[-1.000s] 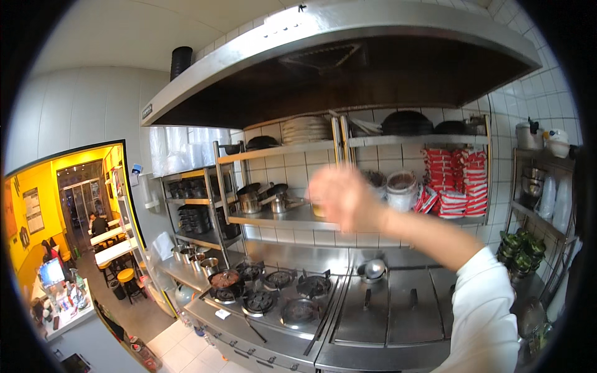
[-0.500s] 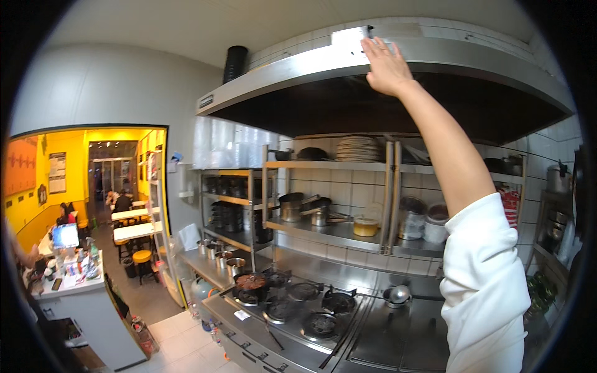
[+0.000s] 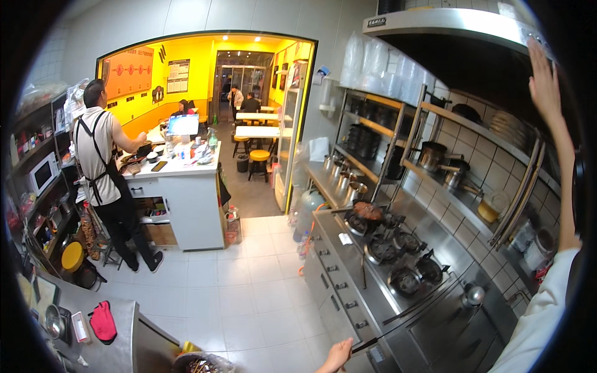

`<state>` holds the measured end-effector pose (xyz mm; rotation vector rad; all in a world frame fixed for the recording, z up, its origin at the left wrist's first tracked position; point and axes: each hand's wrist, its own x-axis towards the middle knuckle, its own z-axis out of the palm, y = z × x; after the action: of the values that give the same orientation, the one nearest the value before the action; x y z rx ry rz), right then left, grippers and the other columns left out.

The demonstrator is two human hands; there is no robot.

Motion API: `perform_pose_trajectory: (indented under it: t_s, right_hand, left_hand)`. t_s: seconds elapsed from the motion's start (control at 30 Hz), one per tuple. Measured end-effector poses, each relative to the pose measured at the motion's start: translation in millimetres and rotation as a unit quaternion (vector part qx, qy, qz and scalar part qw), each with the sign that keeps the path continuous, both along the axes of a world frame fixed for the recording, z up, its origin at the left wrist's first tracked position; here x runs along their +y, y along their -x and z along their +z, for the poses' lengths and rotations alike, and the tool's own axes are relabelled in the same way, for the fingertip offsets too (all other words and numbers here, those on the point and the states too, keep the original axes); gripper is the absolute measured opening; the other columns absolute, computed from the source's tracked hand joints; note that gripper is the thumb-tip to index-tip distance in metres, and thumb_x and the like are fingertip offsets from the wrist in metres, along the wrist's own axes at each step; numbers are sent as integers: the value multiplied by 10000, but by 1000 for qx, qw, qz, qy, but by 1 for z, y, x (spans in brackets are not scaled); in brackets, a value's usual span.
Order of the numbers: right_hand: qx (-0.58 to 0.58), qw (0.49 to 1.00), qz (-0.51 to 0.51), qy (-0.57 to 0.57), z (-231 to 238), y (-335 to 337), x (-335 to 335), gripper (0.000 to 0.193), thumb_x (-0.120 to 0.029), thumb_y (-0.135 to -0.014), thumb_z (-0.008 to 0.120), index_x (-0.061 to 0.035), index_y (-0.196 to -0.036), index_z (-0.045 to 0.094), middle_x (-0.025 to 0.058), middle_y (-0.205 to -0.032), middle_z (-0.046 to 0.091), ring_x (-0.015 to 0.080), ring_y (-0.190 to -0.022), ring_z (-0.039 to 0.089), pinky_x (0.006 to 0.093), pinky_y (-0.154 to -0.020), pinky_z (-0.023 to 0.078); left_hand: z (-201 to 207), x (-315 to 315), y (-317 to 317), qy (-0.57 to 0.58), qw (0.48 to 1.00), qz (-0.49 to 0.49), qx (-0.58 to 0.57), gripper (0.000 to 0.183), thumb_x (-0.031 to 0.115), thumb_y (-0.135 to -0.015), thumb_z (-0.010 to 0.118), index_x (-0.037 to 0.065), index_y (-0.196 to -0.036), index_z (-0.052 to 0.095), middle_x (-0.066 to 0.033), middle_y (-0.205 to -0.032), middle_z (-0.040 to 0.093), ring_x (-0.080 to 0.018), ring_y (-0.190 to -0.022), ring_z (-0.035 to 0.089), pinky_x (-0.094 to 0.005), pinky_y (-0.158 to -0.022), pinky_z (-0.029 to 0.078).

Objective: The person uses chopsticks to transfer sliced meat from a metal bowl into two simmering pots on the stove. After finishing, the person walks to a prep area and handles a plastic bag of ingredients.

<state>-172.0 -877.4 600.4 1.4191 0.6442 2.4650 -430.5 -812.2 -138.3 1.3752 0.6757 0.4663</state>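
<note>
My right hand (image 3: pixel 545 84) is raised at the upper right, fingers stretched out flat against the steel front edge of the range hood (image 3: pixel 460 20). It holds nothing. Low in the middle, my left hand (image 3: pixel 339 354) is closed at the front of the steel cooking counter (image 3: pixel 429 339). A thin dark rod (image 3: pixel 367 344) meets its fingers; whether they grip it is hard to make out. Beyond it sit several gas burners (image 3: pixel 407 280), with a reddish-brown item (image 3: pixel 368 210) on the far one. A round metal ladle (image 3: pixel 474 294) rests on the flat counter right of the burners.
Wall shelves (image 3: pixel 460 174) hold saucepans (image 3: pixel 431 155) and a yellow-filled tub (image 3: pixel 490 208). A co-worker in an apron (image 3: pixel 102 155) stands at the white-topped counter (image 3: pixel 202 163). A red pouch (image 3: pixel 103 323) lies on a steel table (image 3: pixel 118 357). A bin (image 3: pixel 202 362) stands at the bottom.
My view has turned left, bringing the co-worker, doorway and floor into sight. The right hand remains up at the hood, now at the picture's right edge. My left hand has come into view below.
</note>
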Motion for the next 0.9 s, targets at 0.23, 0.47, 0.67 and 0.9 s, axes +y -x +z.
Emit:
perform_pose_trajectory:
  t_s: [0.23,0.47,0.67,0.9]
  right_hand:
    - [613,519,389,450,-393,88,52,264,-128,-714,699,-20,-942,624,145,-958,631,294,-856,616,363,-744,499]
    - [860,-67,496,100,-634,183,114,375,-247,-983,335,21,-1142,542,143,-1064,614,220,-1022,575,339,-911,425]
    - [853,-24,479,205,-715,106,180,284,-181,-950,430,26,-1081,573,112,-1009,630,166,-972,583,301,-864,449]
    - [863,323,339,191,-763,-67,306,386,-155,-800,579,49,-1118,503,236,-1165,497,379,-1039,487,437,-933,388]
  left_hand:
    - [64,45,54,139,982,82,-101,386,283,-982,337,83,-668,437,-9,-538,447,-95,-441,356,-244,-431,306]
    - [61,55,26,191,977,67,-63,388,374,-983,268,91,-788,448,-14,-571,458,-102,-434,374,-234,-397,284]
    - [27,124,20,237,971,-3,44,326,402,-961,361,84,-970,435,-57,-638,519,-148,-511,495,-272,-463,398]
    - [27,203,63,284,895,313,144,147,203,-897,512,82,-967,467,-33,-662,497,-129,-543,486,-245,-458,396]
